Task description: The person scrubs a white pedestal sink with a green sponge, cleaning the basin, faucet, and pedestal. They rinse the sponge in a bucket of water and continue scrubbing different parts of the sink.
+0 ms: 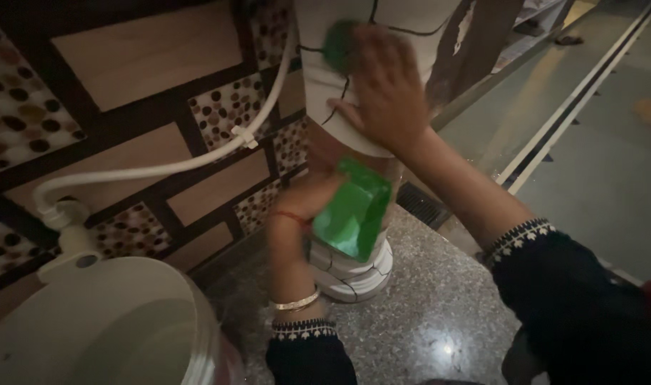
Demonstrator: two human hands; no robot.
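The left hand (297, 207) has its grip clamped on a green pouch (354, 210), held low against the white pedestal (354, 274). Up and to the right, the right hand (386, 89) presses a green scrubber (339, 44), fingers spread, onto the same upright white column. The pouch is plain glossy green, tilted; any label is unreadable. A white bucket (190, 321) stands at far left.

Bucket (190, 314) and pedestal (354, 274) crowd the granite floor (439, 321).
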